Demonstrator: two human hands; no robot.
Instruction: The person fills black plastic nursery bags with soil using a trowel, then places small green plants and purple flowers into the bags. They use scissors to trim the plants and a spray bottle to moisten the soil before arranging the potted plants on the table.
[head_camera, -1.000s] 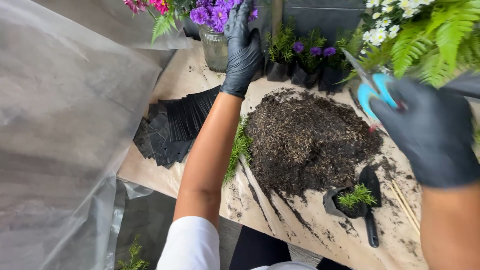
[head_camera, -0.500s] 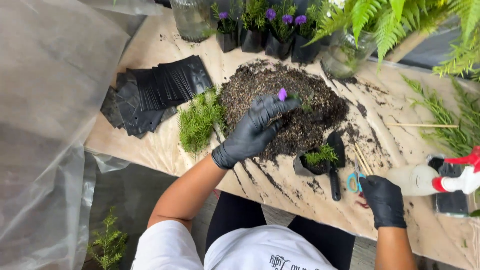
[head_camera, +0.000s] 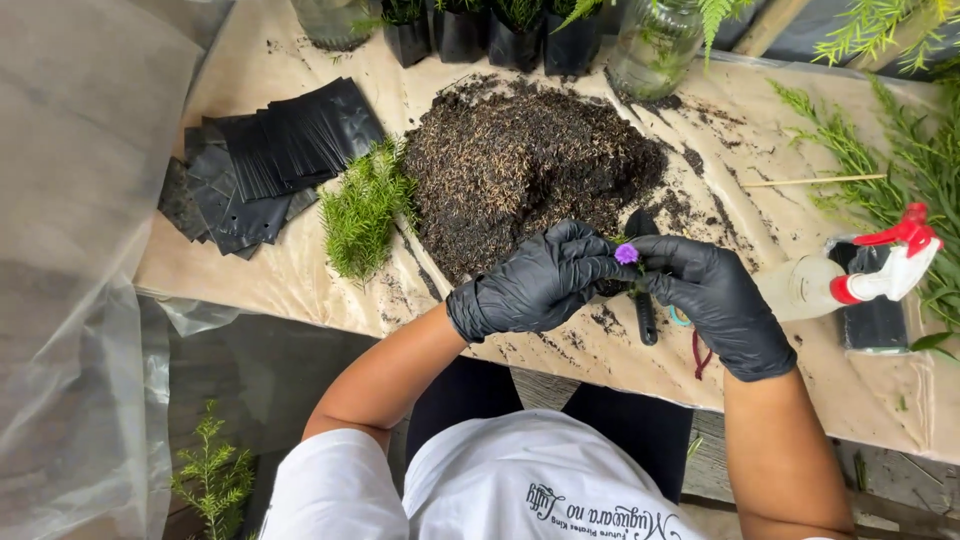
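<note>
While both gloved hands meet just in front of the soil pile (head_camera: 530, 165), they pinch a tiny purple flower (head_camera: 627, 254) between them. Left hand (head_camera: 535, 282) has its fingers curled in, fingertips closed on the flower from one side; right hand (head_camera: 715, 300) does the same from the other side, thumb and forefinger closed on the stem end. So the flower sits right at the pile's near edge, held in the air between the two sets of fingertips.

Under the hands, at the near edge of the pile, there's a black trowel (head_camera: 645, 310) lying on the paper-covered table (head_camera: 300, 280), mostly hidden, plus something teal and red poking out below the right hand, can't tell what it is exactly.

Left of the pile: a bunch of green sprigs (head_camera: 362, 210) touching its edge, then a fanned stack of black bags (head_camera: 265, 160) further out. Behind the pile: a row of black pots (head_camera: 490, 35) and a glass jar (head_camera: 655, 50). Right of the pile, well apart: a spray bottle (head_camera: 850, 280) with a red trigger, lying on its side, and fern cuttings (head_camera: 880, 150) beyond it.
</note>
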